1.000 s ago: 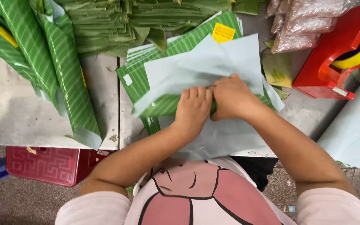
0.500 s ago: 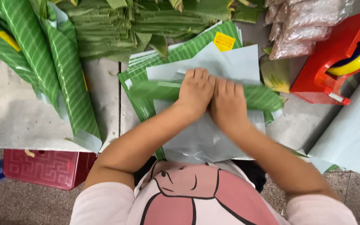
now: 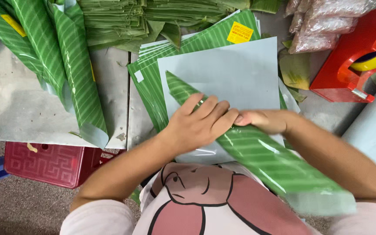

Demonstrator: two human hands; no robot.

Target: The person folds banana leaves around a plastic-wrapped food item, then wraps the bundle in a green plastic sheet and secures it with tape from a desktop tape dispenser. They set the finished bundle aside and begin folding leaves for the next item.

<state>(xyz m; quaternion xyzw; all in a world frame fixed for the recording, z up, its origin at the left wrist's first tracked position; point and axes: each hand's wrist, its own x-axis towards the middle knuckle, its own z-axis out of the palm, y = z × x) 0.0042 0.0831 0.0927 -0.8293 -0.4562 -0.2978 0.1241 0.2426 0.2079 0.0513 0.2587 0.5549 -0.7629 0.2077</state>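
Observation:
A rolled sheet of glossy green striped paper (image 3: 266, 161) lies slanted from the middle of the table down toward my right side. My left hand (image 3: 201, 122) lies flat on top of the roll with its fingers spread over it. My right hand (image 3: 264, 120) touches the roll just right of the left hand, fingers curled against it. Under the roll lies a pale grey-blue sheet (image 3: 236, 74) on a stack of green striped sheets (image 3: 149, 87) with a yellow sticker (image 3: 240, 33).
Finished green striped rolls (image 3: 62, 61) lean at the left on a grey table (image 3: 18, 109). Folded green leaves (image 3: 122, 21) are piled at the back. A red tape dispenser (image 3: 353, 56) with yellow tape stands right, bagged goods (image 3: 323, 21) behind it. A red crate (image 3: 44, 163) sits below.
The striped sheet has been rolled into a long tube that now slants toward my right side. Both hands have shifted from pressing side by side to lying along the roll.

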